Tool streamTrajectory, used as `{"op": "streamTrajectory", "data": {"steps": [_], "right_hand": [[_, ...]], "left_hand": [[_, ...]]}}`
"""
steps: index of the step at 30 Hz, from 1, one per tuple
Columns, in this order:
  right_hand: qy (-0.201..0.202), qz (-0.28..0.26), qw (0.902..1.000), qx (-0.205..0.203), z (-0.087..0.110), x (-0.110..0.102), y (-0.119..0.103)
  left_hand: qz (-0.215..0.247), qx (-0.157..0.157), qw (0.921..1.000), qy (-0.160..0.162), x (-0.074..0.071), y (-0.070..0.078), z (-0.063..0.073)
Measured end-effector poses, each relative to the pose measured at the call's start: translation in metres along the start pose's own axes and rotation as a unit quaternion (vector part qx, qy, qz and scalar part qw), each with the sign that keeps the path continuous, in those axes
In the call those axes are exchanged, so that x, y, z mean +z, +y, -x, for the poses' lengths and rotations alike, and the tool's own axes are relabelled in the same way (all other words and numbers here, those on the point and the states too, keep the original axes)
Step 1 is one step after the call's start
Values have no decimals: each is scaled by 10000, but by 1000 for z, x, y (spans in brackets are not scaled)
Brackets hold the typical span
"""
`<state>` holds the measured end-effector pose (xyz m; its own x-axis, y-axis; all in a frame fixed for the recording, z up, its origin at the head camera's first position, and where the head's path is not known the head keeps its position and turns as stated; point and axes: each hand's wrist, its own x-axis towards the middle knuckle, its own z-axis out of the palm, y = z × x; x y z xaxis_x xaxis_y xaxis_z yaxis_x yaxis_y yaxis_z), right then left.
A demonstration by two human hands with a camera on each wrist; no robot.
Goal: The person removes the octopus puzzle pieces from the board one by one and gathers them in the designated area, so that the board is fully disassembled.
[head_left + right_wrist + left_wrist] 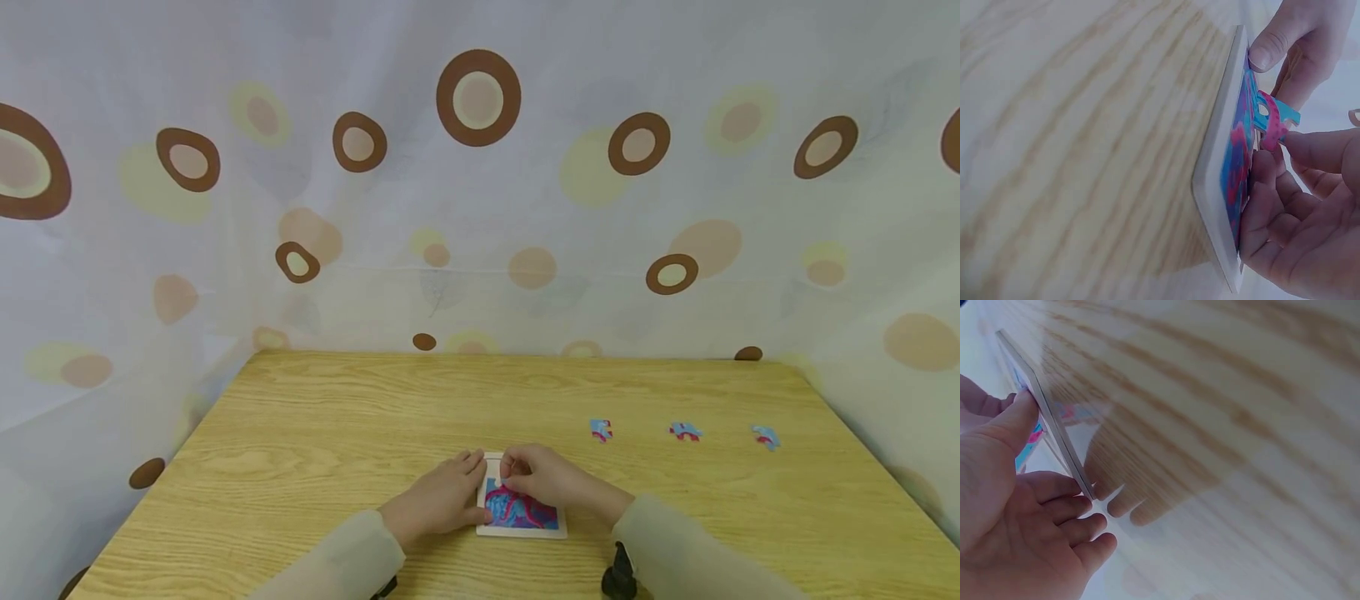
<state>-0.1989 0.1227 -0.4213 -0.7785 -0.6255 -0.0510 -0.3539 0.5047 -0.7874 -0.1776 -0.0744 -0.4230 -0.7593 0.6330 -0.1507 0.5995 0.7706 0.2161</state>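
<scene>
A small jigsaw puzzle with a white frame (pixel 523 534) lies near the front of the table, blue, pink and purple pieces filling its front part. My left hand (pixel 442 494) rests along its left side. In the left wrist view the thumb lies on the frame and the fairly straight fingers sit by its edge. My right hand (pixel 553 477) pinches a blue and pink puzzle piece (pixel 1272 122) between thumb and fingertips. The right wrist view shows that piece tilted up over the picture, its lower end right at the puzzle's surface. Fingers cover much of the frame's far part.
Three loose puzzle pieces lie in a row to the right: one nearer (pixel 602 430), a middle one (pixel 685 431) and a far right one (pixel 766 437). The wooden table (pixel 337 433) meets a patterned cloth (pixel 480 308) at its back and sides.
</scene>
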Motion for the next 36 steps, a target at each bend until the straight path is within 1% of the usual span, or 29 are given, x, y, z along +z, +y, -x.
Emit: {"op": "streamTrajectory", "data": {"steps": [6, 8, 11, 15, 19, 23, 29, 33, 36], "right_hand": [[-114, -135, 9998, -57, 0, -2, -1], [-116, -293, 9995, -10, 1, -3, 0], [-75, -710, 9973, 194, 2, -6, 1], [44, -1296, 9905, 459, 6, -10, 4], [153, -1605, 9851, 598, 14, -19, 9], [285, -1505, 9859, 674, 30, -35, 20], [551, -945, 9911, 755, 58, -62, 39], [583, -757, 9920, 824, 76, -75, 50], [527, -672, 9924, 883, 87, -80, 58]], "left_hand": [[127, -76, 9999, -13, -1, 0, -1], [143, -81, 9999, -8, -1, 1, -1], [162, -108, 9998, -8, -2, 2, -1], [138, -130, 9998, -1, -2, 2, 0], [14, -86, 10000, 27, -1, 2, 0], [9, -55, 10000, 22, 0, 3, 1], [28, -30, 10000, 28, 1, 2, 1], [5, -9, 10000, 37, 2, 1, 1], [-34, 3, 10000, 23, 2, 1, 0]]}}
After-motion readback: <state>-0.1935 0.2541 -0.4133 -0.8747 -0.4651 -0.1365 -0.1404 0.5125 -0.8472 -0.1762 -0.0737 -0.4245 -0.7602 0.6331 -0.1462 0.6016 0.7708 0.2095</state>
